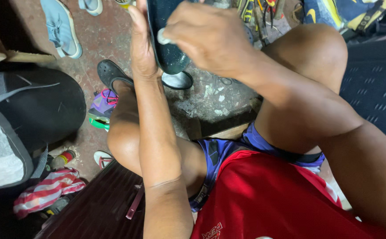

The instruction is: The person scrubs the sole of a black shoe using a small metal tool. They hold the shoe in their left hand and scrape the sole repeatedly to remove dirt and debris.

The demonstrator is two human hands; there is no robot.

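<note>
left hand (pixel 140 42) is gripping a dark shoe sole (pixel 168 40), top cut off; right hand (pixel 206 37) is pinching something small and pale (pixel 162 37) against it, can't tell what

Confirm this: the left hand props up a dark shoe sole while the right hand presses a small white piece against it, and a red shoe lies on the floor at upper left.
Not quite: the head view shows the shoe at upper left is light blue, not red. The rest holds: the left hand props the dark sole while the right hand presses a small white piece against it.

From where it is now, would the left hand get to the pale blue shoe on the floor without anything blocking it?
Probably not right away: the left hand is flat against the dark shoe sole that the right hand works on. The pale blue shoe lies unobstructed on the floor.
</note>
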